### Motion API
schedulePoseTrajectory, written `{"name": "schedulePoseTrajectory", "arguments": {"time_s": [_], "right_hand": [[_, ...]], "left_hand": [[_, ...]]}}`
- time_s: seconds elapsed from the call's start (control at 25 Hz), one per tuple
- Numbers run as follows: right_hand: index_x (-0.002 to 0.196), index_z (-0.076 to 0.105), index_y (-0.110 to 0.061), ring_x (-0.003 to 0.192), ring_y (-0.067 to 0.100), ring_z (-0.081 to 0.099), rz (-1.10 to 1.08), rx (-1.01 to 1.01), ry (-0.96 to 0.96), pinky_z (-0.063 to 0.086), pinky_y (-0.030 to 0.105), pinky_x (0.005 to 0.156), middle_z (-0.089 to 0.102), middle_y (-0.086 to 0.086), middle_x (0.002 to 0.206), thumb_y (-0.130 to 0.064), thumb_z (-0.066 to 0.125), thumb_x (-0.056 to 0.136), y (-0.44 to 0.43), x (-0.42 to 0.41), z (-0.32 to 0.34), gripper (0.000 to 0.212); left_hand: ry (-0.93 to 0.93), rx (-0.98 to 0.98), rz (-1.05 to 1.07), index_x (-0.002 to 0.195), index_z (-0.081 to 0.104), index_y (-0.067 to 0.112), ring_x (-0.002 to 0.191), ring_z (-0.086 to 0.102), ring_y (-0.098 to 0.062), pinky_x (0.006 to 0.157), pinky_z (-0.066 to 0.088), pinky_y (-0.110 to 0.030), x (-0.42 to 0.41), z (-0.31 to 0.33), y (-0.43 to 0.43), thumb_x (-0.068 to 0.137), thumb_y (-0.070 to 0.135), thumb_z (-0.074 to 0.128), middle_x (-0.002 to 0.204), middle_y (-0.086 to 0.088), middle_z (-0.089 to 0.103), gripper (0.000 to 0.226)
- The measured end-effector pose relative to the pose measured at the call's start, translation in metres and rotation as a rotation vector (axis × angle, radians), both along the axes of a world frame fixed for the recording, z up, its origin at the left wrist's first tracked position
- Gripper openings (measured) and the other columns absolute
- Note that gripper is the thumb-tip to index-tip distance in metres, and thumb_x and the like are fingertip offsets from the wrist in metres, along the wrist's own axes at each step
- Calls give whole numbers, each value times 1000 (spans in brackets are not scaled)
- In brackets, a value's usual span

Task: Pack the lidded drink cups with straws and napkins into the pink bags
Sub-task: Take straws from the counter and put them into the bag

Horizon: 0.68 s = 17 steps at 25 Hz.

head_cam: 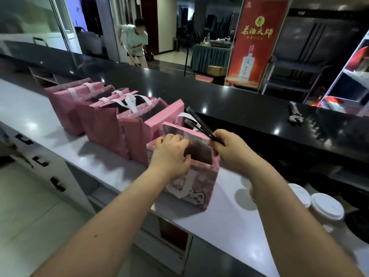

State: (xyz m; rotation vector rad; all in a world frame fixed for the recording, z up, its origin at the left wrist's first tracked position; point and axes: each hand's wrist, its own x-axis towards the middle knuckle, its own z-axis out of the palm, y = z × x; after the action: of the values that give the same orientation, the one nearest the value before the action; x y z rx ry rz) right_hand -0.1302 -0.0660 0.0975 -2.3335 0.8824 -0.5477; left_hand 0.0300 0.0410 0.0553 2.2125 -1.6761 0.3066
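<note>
A person stands at a pale desk (229, 220) and works at the nearest pink bag (196, 182), which stands upright at the desk's middle with its mouth open. The left hand (171, 154) rests over the near rim of the bag, its fingers (179, 139) curled down over the edge and closed on it, holding the mouth apart. The right hand (229, 145) hovers at the bag's far right corner, its fingers pinched shut on one end of a bundle of dark straws (199, 121); the straws slant up and away to the left, above the bag's mouth and not yet inside it. A row of other pink bags (103, 114) stands to the left along the desk, close together, with white handles showing. Two white-lidded cups (327, 205) sit at the right end of the desk, well apart from both hands and partly hidden by the right forearm. Whether this bag already holds a cup or a napkin cannot be told, since its inside is dark. The likely trouble from here: the straws are held only at one end, so they could splay or slip and drop outside the bag, or snag its white handle. If the left hand lets the rim go, the mouth may fold shut, and a push on the light bag could tip it toward its neighbours.
</note>
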Motion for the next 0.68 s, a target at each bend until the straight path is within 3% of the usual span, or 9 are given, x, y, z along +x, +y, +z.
{"name": "schedulePoseTrajectory", "arguments": {"time_s": [0.16, 0.32, 0.48, 0.56, 0.68], "right_hand": [[83, 56, -18, 54, 9, 52, -15, 7, -39, 44, 28, 58, 62, -1, 64, -15, 53, 95, -9, 37, 4, 13], [82, 56, -15, 49, 9, 51, -9, 147, -223, 43, 24, 54, 59, 2, 62, -13, 55, 96, -29, 66, -6, 14], [82, 59, -15, 65, 16, 58, 55, 269, -336, 51, 37, 71, 63, 2, 68, -12, 56, 94, -42, 102, -32, 13], [85, 61, -14, 72, 12, 61, 63, 338, -370, 50, 32, 78, 66, -3, 72, -12, 56, 95, -47, 112, -44, 11], [83, 62, -24, 74, 3, 63, 79, 326, -275, 47, 19, 75, 68, -10, 72, -12, 59, 93, -62, 113, -59, 16]], "left_hand": [[46, 20, -15, 124, 56, 27, 120, 44, -21, 99, 29, -39, 39, -3, -14, 84, 41, 54, 125, 4, 55, 42], [35, 85, -27, 124, 54, 32, 116, 49, -21, 96, 33, -37, 68, -5, -45, 79, 46, 60, 122, 6, 59, 47], [118, 215, -54, 125, 52, 37, 116, 51, -17, 93, 33, -36, 92, -12, -72, 71, 50, 66, 120, 10, 62, 58], [194, 207, -107, 125, 52, 39, 119, 50, -14, 96, 38, -37, 103, -15, -77, 66, 47, 69, 122, 14, 60, 62], [299, 208, -180, 131, 49, 39, 131, 40, -9, 104, 38, -44, 118, -17, -78, 59, 46, 66, 137, 15, 49, 74]]}}
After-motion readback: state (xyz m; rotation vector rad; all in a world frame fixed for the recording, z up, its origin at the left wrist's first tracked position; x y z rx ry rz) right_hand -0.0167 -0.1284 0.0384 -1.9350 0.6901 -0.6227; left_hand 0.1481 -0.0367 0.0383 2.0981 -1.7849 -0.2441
